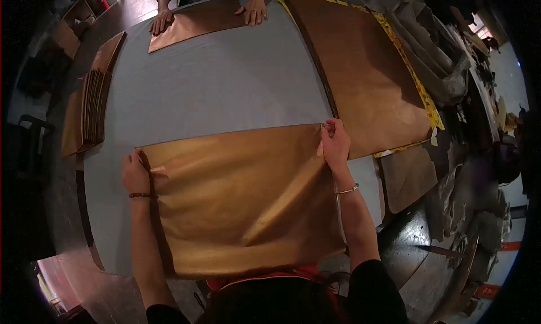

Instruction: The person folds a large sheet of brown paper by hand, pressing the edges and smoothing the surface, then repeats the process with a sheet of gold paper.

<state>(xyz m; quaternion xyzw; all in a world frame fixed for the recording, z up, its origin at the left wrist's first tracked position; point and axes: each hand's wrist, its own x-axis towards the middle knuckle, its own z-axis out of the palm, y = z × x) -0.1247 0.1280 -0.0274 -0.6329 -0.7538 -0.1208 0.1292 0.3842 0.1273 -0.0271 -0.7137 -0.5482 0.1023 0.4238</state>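
Between my two hands a large brown sheet, shiny and paper-like, is stretched over the near part of a grey-covered table. My left hand pinches its far left corner, and a dark beaded bracelet sits on that wrist. At the far right corner, my right hand grips the sheet between thumb and fingers; a thin metal bangle circles the wrist. Soft folds run diagonally across the sheet, and its near edge hangs by my body.
Across the table, another person's hands press on a brown folded sheet. A stack of brown sheets edged with yellow tape lies at right. Folded brown bundles sit along the left edge. Grey fabric is heaped beyond the right side.
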